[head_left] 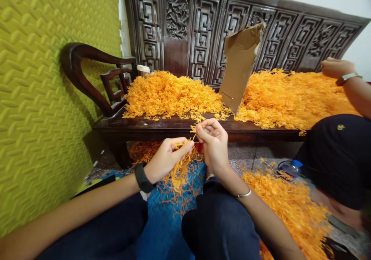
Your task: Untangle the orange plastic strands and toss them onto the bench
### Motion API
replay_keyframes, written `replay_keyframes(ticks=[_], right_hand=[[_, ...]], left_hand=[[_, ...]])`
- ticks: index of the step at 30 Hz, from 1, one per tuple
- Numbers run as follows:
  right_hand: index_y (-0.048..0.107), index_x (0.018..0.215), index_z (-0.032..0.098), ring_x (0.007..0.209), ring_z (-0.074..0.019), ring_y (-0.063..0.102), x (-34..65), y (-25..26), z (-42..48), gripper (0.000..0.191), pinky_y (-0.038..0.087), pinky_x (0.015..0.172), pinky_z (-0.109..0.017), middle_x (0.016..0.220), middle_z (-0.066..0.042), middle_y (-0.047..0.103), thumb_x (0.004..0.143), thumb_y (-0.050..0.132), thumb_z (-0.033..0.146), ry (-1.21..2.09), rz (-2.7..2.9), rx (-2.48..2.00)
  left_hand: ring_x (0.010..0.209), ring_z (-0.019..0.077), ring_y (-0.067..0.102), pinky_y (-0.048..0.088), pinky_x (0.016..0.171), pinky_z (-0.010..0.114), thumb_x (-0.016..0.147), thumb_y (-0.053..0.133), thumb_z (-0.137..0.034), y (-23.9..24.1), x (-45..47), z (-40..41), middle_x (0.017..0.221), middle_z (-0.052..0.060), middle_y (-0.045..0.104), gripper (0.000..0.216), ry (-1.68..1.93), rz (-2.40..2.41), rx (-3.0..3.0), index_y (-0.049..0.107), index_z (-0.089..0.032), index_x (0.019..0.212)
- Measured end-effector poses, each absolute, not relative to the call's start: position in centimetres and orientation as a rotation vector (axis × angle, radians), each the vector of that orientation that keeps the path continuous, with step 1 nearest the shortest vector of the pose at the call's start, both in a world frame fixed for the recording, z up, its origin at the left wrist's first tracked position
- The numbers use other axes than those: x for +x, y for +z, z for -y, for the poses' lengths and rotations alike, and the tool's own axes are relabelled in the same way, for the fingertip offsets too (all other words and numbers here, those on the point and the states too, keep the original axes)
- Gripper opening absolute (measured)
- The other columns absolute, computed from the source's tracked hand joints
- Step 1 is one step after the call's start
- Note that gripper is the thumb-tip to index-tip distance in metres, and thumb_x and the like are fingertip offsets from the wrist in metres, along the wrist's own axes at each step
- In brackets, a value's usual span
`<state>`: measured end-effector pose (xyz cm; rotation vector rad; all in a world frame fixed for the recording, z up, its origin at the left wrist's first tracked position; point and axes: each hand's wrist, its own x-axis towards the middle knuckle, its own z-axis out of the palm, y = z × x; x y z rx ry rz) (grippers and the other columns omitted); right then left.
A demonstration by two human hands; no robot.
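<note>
My left hand (171,155), with a dark band on the wrist, is closed on a bunch of small orange plastic pieces (179,177) that hangs below its fingers. Close beside it, my right hand (213,140) pinches an orange piece (193,130) between thumb and fingers. A thin orange stem runs between the two hands. Both hands are held just before the front edge of the dark wooden bench (130,125). On the bench behind them lies a heap of orange branched pieces (171,96). The exact shape of the pinched piece is too small to make out.
An upright cardboard sheet (239,65) divides the heap from a second orange heap (290,97). Another person's hand (339,67) is at the far right. Orange stems lie on the blue mat (162,221). More orange pieces (286,202) and a blue-capped bottle (294,167) are at the lower right.
</note>
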<state>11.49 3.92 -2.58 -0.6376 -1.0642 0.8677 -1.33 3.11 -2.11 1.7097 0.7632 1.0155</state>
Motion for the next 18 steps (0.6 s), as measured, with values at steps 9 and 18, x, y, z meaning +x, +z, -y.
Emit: replay_keyframes(ticks=[9,18], right_hand=[[0.044,0.067,0.018,0.045,-0.0019,0.033,15.1,-4.0,-8.6,0.017,0.025,0.044,-0.019,0.063,0.005,0.046,0.067,0.061,0.014,0.624,0.550,-0.685],[0.058,0.078,0.018,0.066,-0.0094,0.058,16.7,-3.9,-6.8,0.019,0.044,0.061,-0.023,0.076,0.000,0.058,0.064,0.068,0.024,0.922,0.849,-0.718]], left_hand=[[0.051,0.0091,0.037,0.030,0.052,0.023,0.080,0.052,-0.039,-4.7,-0.8,-2.9,0.053,-0.004,0.044,0.034,0.726,-0.813,1.712,0.051,-0.015,0.056],[0.049,0.0092,0.034,0.025,0.046,0.022,0.079,0.054,-0.048,-6.0,-3.2,-4.2,0.051,-0.004,0.045,0.039,0.701,-1.025,1.758,0.064,-0.014,0.064]])
